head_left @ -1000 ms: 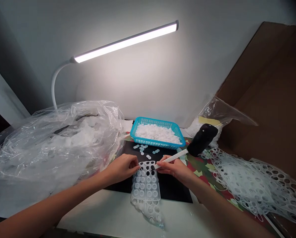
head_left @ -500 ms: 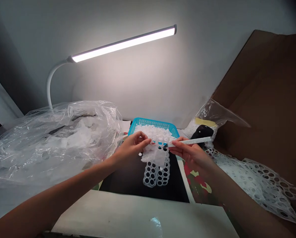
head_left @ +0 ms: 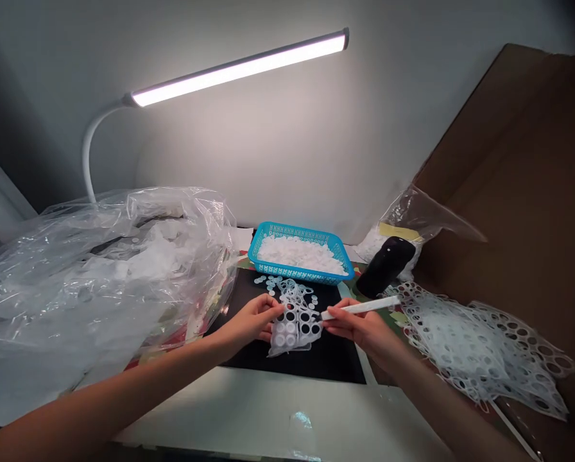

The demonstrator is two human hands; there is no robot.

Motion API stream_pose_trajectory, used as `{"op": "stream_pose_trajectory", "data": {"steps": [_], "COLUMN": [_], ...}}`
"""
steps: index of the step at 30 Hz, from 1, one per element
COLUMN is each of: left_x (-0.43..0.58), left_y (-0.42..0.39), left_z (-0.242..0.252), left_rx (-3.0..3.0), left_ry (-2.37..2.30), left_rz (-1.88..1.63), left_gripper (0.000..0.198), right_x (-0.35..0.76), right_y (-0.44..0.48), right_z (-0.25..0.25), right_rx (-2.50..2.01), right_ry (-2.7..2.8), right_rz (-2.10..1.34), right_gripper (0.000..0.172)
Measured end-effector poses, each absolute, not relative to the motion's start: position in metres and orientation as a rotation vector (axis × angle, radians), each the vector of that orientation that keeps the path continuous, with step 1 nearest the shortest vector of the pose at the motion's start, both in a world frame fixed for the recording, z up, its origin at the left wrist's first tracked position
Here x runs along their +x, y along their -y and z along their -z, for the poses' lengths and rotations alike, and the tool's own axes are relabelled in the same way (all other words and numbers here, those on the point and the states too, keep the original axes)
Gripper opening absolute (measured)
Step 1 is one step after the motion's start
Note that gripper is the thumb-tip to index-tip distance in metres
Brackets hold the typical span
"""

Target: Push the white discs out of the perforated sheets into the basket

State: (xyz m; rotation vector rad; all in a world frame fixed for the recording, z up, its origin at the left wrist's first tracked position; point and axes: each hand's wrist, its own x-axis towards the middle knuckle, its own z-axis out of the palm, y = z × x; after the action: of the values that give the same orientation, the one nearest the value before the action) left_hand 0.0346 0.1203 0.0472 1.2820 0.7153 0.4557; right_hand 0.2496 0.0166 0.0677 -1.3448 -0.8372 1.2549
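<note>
My left hand [head_left: 253, 322] pinches the left edge of a translucent plastic sheet [head_left: 292, 337] with rows of round holes. Some circles in its lower left part still have discs in them. In my right hand [head_left: 364, 330] is a slim white pen-like tool [head_left: 362, 307], its dark tip at the sheet's right side. Its exact kind I cannot make out. Behind the sheet, small translucent discs [head_left: 271, 282] and tangled ring-shaped scraps [head_left: 294, 292] lie on a black mat [head_left: 335, 364].
A blue basket [head_left: 263, 266] full of small white pieces stands behind the mat. Clear plastic bags [head_left: 99, 295] bulge at left. At right are a black bottle-like object [head_left: 386, 266], a heap of perforated sheets [head_left: 480, 343] and a cardboard box [head_left: 518, 192]. A lamp [head_left: 239, 67] shines above.
Both hands have come down and nearer with the sheet and tool, uncovering the basket. The sheet's holed strip no longer stretches toward the mat's front; loose discs and scraps now show behind it.
</note>
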Motion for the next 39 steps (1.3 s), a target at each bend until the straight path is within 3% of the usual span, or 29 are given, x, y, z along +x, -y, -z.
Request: {"op": "stream_pose_trajectory", "data": {"steps": [10, 15, 22, 26, 30, 39], "left_x": [0.037, 0.025, -0.004, -0.004, 0.009, 0.012], "left_y": [-0.126, -0.133, -0.095, -0.071, -0.073, -0.076], "left_z": [-0.024, -0.031, -0.038, -0.029, -0.02, -0.016], "left_rx": [1.504, 1.874, 2.501, 2.825, 3.111, 3.221], "left_ry": [-0.793, -0.759, -0.646, -0.422, -0.41, -0.375], "left_rz": [-0.465, -0.611, -0.68, -0.601, -0.55, -0.474], "left_gripper": [0.027, 0.017, 0.018, 0.032, 0.041, 0.027], "right_x": [0.244, 0.245, 0.244, 0.238, 0.228, 0.22], "right_y": [-0.03, -0.038, -0.04, -0.035, -0.031, -0.063], "right_z": [-0.035, -0.025, -0.027, -0.04, -0.051, -0.049], "right_rx": [-1.385, -1.376, -1.435, -1.448, -1.42, -1.307], "right_ry": [0.831, 0.902, 1.008, 1.097, 1.253, 1.286], "right_rz": [-1.212, -1.104, -0.94, -0.812, -0.898, -1.084], "right_gripper": [0.033, 0.035, 0.032, 0.026, 0.022, 0.022]}}
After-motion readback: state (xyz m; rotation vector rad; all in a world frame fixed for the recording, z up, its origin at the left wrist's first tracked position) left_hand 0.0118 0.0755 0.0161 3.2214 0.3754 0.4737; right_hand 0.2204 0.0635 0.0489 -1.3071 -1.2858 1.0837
